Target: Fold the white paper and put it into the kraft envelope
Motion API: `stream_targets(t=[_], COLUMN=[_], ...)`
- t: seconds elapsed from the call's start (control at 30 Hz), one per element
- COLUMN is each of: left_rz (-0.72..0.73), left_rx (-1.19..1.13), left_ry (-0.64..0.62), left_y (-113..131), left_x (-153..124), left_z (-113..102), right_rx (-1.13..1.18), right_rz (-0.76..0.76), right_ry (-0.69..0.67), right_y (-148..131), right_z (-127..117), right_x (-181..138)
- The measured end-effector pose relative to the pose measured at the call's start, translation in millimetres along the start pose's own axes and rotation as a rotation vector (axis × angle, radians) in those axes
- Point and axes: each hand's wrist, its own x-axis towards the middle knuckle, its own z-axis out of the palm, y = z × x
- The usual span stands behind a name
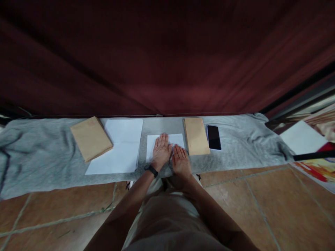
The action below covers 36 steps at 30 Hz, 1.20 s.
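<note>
White sheet (150, 147) sits mid-frame on the grey cloth-covered tabletop (244, 144). Left hand (161, 150) lies flat on it, right hand (181, 163) flat over its lower right part. Grip open on both, fingers extended, nothing clasped. Brown envelope stack (196, 136) just right of the sheet, phone (214, 137) right beside that. Center-left: larger white papers (121, 148), second brown stack (91, 138) overlapping their left side. Dark red curtain (167, 62) fills the top.

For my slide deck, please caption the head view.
Left hand and right hand resting on white paper, between larger white sheets and a brown paper stack.
</note>
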Motion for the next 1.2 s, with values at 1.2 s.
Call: stream_targets(t=[1.2], left_rz=[-0.162], left_rx=[0.132], left_ry=[0.138], left_y=[-30.8], left_x=[-56.1], left_z=[-19.7], right_rx=[-0.03], right_rz=[-0.075], right_ry=[0.032], right_y=[-13.1], right_z=[31.6], right_x=[65.1])
